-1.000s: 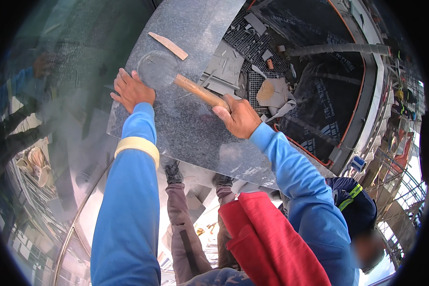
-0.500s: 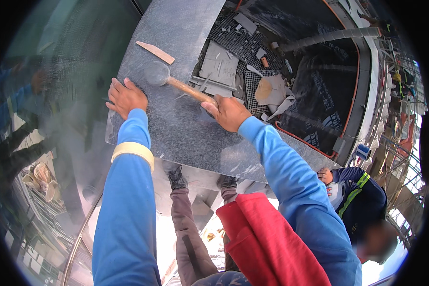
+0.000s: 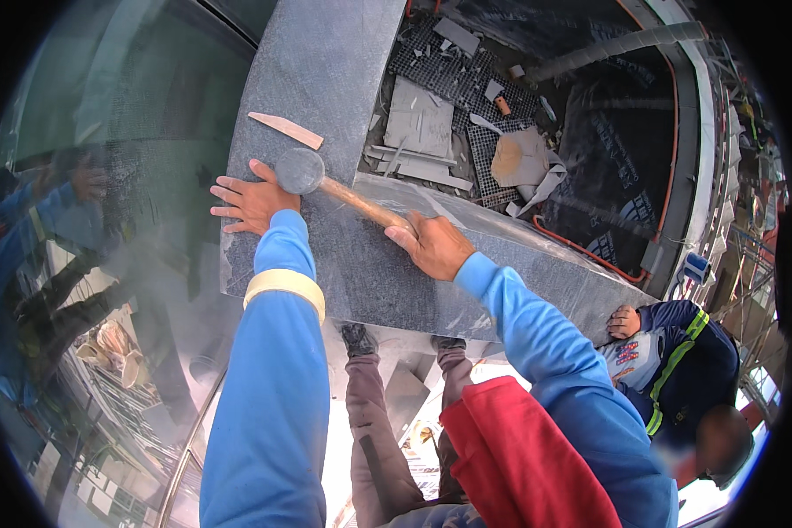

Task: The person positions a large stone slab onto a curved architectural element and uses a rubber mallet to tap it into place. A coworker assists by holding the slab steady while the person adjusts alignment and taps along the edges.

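Note:
My right hand [image 3: 434,246] grips the wooden handle of a rubber mallet [image 3: 361,204]. The mallet's round grey head is over the grey stone slab [image 3: 326,273], close to my left hand's thumb; whether it touches the slab I cannot tell. My left hand [image 3: 253,201] lies flat on the slab near its left edge, fingers spread and pointing left. A thin pinkish wedge-shaped strip [image 3: 286,129] lies on the slab just beyond the mallet head.
Glass [image 3: 141,176] runs along the slab's left side. Beyond the slab is a dark-lined recess with broken tile [image 3: 420,114], black grid mats and an orange pipe [image 3: 590,251]. At the right a co-worker [image 3: 678,361] in dark reflective clothing rests a hand on the slab's end.
The view has shifted, so most things appear further right. My left hand has its fingers spread wider, and the mallet head is now closer to it.

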`<state>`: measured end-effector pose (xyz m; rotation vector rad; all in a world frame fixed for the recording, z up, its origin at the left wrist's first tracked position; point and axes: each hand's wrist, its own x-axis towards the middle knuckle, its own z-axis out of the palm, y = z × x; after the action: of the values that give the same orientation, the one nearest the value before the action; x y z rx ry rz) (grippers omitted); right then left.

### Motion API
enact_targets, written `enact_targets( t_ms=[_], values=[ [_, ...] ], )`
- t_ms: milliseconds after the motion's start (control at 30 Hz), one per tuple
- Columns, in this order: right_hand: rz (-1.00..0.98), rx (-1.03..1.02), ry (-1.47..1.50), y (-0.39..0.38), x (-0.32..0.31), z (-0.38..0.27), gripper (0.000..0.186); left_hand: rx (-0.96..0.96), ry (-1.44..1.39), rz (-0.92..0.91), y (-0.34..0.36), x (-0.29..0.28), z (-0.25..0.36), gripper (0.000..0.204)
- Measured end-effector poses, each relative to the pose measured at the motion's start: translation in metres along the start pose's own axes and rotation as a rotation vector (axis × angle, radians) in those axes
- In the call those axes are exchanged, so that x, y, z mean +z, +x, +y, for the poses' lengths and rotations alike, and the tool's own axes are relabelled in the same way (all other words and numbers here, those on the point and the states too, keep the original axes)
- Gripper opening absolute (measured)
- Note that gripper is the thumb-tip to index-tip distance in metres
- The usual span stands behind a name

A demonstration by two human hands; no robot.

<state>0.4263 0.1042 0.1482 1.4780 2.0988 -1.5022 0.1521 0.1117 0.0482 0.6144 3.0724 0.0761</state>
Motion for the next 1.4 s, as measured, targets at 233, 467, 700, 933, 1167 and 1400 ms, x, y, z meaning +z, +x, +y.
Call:
enact_targets(
  t_ms=[233,467,700,933,1167,1400],
  values=[
    [0.239,-0.241,-0.002,0.022,-0.081,-0.024,0.063,0.075,-0.012,0.004,-0.003,-0.01,0.009,0.069],
    [0.199,-0.174,-0.098,0.057,-0.08,-0.018,0.065,0.06,-0.047,0.02,-0.002,-0.01,0.01,0.067],
    [0.121,0.078,0.016,0.082,-0.094,-0.013,0.07,0.052,-0.028,-0.01,-0.002,-0.015,0.014,0.067],
    [0.194,-0.166,0.11,0.069,-0.107,-0.034,0.068,0.047,0.002,-0.02,-0.002,-0.017,0.014,0.066],
    [0.091,0.049,-0.106,0.088,-0.104,-0.011,0.071,0.06,0.02,-0.013,-0.002,-0.02,0.015,0.066],
    [0.088,0.021,-0.031,0.083,-0.11,-0.027,0.075,0.06,0.027,-0.021,-0.002,-0.021,0.014,0.066]
  ],
)
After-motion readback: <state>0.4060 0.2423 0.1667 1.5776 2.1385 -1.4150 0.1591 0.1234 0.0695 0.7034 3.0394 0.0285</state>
